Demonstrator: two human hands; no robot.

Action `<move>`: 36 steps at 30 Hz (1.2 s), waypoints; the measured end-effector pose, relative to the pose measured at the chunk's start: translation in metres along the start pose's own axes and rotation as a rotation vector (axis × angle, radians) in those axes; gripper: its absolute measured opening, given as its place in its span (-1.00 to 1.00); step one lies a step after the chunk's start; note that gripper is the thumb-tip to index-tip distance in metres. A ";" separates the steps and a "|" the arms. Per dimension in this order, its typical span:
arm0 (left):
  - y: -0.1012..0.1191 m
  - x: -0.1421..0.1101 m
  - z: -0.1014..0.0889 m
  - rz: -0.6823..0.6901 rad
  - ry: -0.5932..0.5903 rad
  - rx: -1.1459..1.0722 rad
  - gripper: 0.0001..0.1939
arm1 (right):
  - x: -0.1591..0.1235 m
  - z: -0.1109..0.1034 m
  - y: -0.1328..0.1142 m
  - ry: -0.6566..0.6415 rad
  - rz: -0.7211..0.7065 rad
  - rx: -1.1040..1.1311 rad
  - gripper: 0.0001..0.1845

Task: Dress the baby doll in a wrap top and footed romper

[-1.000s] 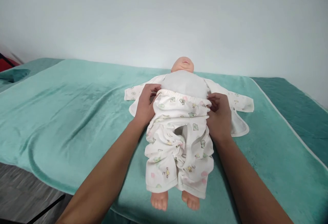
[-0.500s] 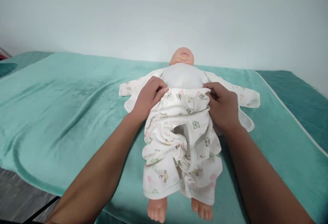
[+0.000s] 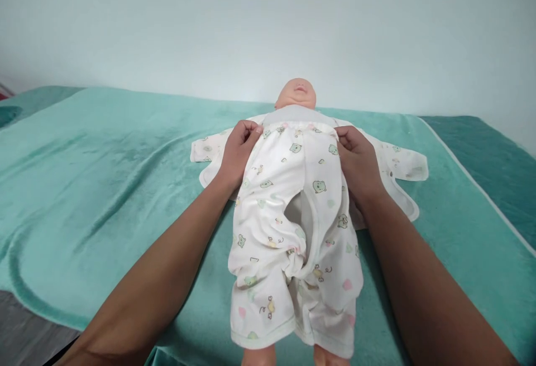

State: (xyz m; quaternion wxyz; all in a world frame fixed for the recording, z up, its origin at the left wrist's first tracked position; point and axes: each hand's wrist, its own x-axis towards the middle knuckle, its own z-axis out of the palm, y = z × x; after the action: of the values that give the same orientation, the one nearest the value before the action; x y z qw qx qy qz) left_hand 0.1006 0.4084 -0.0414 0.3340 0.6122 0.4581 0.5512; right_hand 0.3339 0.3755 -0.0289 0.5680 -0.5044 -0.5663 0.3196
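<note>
A baby doll [image 3: 295,94] lies on its back, head away from me. White baby pants [image 3: 293,176] with small bear prints cover its legs and belly, with an opening at the crotch. My left hand [image 3: 242,145] pinches the waistband at its left side. At the right side, my right hand [image 3: 358,157] grips the waistband the same way. A printed baby jacket [image 3: 408,162] is spread beneath the doll, its sleeves out to both sides. A strip of white cloth on the chest shows above the waistband. The doll's feet are cut off by the lower frame edge.
A light green blanket [image 3: 125,187] with soft folds covers the table under the doll. Darker green cloth [image 3: 494,165] shows at the right. Behind stands a pale wall [image 3: 251,31]. Grey floor [image 3: 29,332] appears at lower left.
Both hands have pulled the waistband up toward the doll's chest. The pants' upper part is stretched smoother, and less of the white belly cloth shows.
</note>
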 end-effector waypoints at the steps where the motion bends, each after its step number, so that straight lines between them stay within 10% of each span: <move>1: 0.003 -0.002 -0.001 0.031 -0.027 -0.007 -0.84 | -0.001 0.000 -0.001 0.007 -0.059 -0.023 -0.83; 11: 0.010 -0.004 -0.003 0.140 -0.155 0.067 -0.78 | 0.010 -0.001 0.003 -0.004 -0.113 -0.256 -0.85; 21: -0.018 0.037 0.013 0.086 0.128 0.273 -0.69 | 0.048 0.006 0.010 0.054 0.011 -0.423 -0.82; 29: -0.013 0.037 0.009 0.345 -0.132 0.338 -0.78 | 0.035 0.008 0.009 -0.023 -0.288 -0.318 -0.83; 36: -0.006 0.051 0.003 0.175 -0.250 0.310 -0.80 | 0.048 0.005 0.007 -0.080 -0.192 -0.418 -0.69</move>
State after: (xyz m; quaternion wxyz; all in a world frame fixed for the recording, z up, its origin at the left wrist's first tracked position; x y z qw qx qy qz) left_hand 0.1013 0.4578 -0.0288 0.2408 0.7572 0.4375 0.4211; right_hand 0.3381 0.4230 -0.0212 0.4560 -0.5419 -0.6877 0.1596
